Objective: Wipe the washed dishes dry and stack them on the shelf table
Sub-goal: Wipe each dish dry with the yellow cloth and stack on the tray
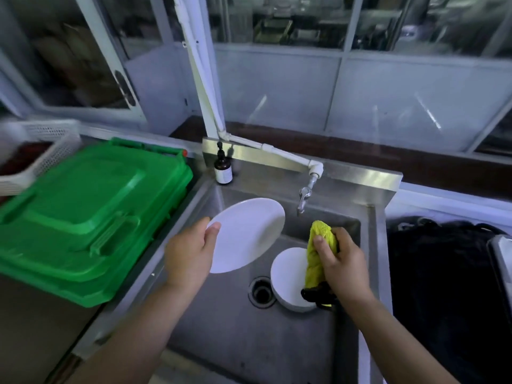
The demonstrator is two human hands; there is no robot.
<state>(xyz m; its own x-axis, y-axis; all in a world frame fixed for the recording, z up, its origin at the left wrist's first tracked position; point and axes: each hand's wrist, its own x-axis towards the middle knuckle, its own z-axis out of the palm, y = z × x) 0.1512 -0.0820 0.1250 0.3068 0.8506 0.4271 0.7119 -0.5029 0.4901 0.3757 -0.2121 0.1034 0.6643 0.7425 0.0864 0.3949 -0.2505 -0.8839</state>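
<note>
Steel sink below, left hand gripped white plate above it, right hand clutched yellow cloth over second plate inside it.

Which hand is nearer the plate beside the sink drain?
Right. The right hand, gripping the yellow cloth, is over that plate; the left hand holds another plate off to its left.

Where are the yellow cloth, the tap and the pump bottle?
yellow cloth (314, 259), head view, on the part hanging below the thumb.
tap (302, 199), head view, on the metal spout.
pump bottle (224, 176), head view, on its white label.
</note>
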